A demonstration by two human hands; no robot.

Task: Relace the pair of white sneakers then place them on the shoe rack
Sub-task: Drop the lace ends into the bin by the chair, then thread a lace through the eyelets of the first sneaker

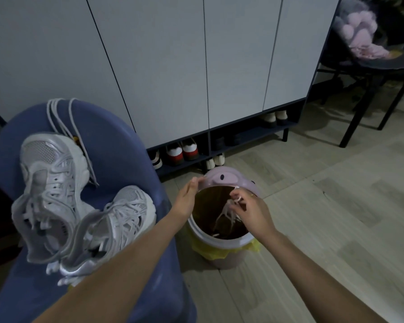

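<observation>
Two white sneakers lie on a blue seat [117, 145] at the left, one [49, 183] farther back and one [107, 227] nearer me. Several loose white laces [65, 117] hang over the seat's back. My left hand [188, 197] holds up the pink lid [219, 180] of a small bin [219, 243]. Over the bin's open mouth, my right hand [252, 210] pinches a bunch of old white laces [226, 213] that dangles into it.
The shoe rack [219, 145] runs along the foot of the white cabinet [196, 66] and holds several pairs of shoes. A black chair [371, 66] with a pink plush stands at the far right. Pale wood floor [324, 206] lies to the right of the bin.
</observation>
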